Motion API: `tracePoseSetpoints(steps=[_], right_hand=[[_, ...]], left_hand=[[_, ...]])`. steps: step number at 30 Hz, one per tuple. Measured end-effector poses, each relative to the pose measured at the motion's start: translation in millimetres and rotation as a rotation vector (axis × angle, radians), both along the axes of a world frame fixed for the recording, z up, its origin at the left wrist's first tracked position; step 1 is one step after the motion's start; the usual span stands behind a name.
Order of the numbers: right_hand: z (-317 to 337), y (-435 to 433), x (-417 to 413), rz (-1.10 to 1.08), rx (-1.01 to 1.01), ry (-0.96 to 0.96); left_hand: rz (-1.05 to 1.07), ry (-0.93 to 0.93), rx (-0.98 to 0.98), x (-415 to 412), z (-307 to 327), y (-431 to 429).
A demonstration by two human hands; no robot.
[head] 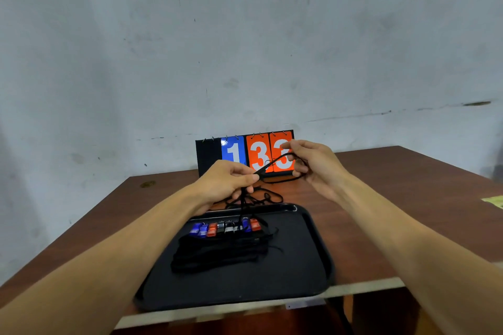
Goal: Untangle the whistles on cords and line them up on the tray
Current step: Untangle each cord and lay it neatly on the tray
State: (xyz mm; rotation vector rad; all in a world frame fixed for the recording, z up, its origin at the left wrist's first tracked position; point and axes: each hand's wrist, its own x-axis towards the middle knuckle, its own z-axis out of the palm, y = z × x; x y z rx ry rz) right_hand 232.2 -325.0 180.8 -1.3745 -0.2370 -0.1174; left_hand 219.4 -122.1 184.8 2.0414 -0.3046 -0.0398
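Note:
A black tray point(304, 269) lies on the brown table. Several whistles point(226, 228), blue, red, black and white, sit side by side near its far edge, their black cords bundled on the tray in front of them. My left hand point(231, 179) pinches a black cord point(272, 164) above the tray; the cord hangs down from it to the whistle row. My right hand point(310, 163) holds the same cord's loop, raised and stretched to the right. A loose tangle of cord point(261, 197) lies on the table just beyond the tray.
A flip scoreboard point(245, 153) showing 1 and 33 stands at the back of the table point(408, 212) against the grey wall. A yellowish paper point(494, 202) lies at the right edge. The tray overhangs the table's near edge slightly.

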Motion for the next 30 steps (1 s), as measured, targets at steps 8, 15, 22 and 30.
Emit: tracePoseSetpoints(steps=[8, 15, 22, 30], right_hand=[[2, 11, -27, -0.043, -0.523, -0.133], [8, 26, -33, -0.195, -0.636, -0.177], [5, 34, -37, -0.195, -0.662, -0.19], [18, 37, -41, -0.124, -0.484, -0.343]], left_hand=[[0.079, -0.093, -0.077, -10, 4, -7], [0.084, -0.245, 0.078, -26, 6, -6], [0.077, -0.338, 0.182, -43, 9, -4], [0.127, -0.262, 0.092, -48, 22, -1]])
